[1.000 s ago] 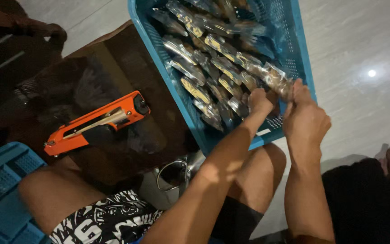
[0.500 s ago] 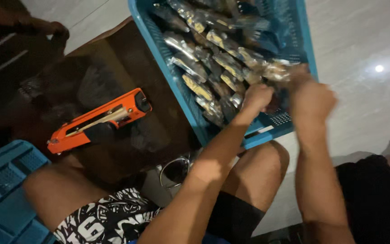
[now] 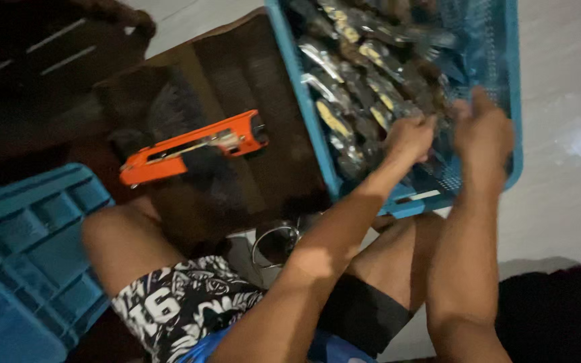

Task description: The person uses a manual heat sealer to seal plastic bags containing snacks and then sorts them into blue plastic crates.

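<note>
In the head view, both hands reach into the blue basket (image 3: 516, 101) at upper right. The left hand (image 3: 408, 138) and right hand (image 3: 482, 131) sit close together over the shiny packets (image 3: 344, 101); blur hides whether either grips one. A careless pull could drag neighbouring packets out. An orange stapler (image 3: 193, 146) lies left of centre.

Clear plastic packets (image 3: 364, 74) with yellow labels, heaped in rows just beyond and left of both hands' fingertips. Small white label strip (image 3: 423, 196) below the fingers.
</note>
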